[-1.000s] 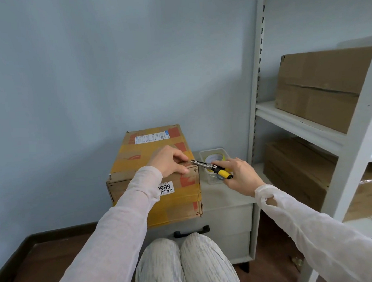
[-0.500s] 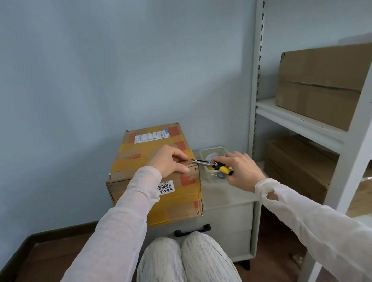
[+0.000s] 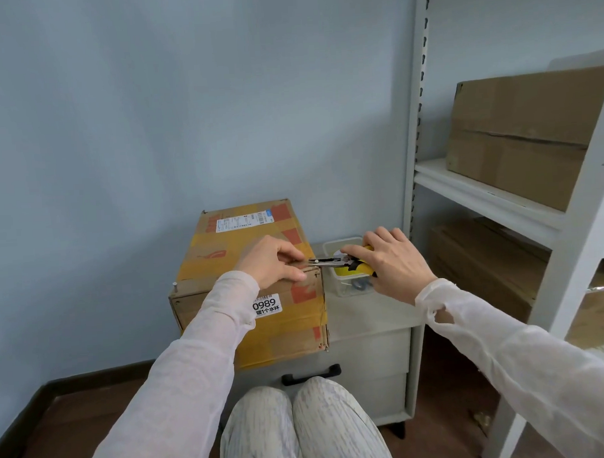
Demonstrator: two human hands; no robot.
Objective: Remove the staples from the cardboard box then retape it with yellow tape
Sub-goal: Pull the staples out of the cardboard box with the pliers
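A cardboard box [image 3: 224, 247] wrapped in yellow tape, with white labels, stands on a low white cabinet [image 3: 368, 323]. My left hand [image 3: 271, 262] rests on the box's near right top corner, with thumb and fingers curled at the edge. My right hand [image 3: 390, 262] grips the yellow and black handles of a pair of pliers [image 3: 330, 261]. The pliers' metal jaws point left and meet the box corner right at my left fingertips. Whether a staple sits in the jaws is hidden. A metal pin [image 3: 174, 285] sticks up at the box's near left corner.
A clear plastic tub [image 3: 335, 290] holding small items sits on the cabinet behind the pliers. A white metal shelf rack [image 3: 484, 198] on the right carries brown cartons [image 3: 519, 137]. A blue wall is behind. My knees [image 3: 300, 428] are below the cabinet's black drawer handle [image 3: 311, 374].
My right hand has risen slightly and rolled palm-down over the pliers' handles. The jaws stay at the box corner, and my left hand has stayed put.
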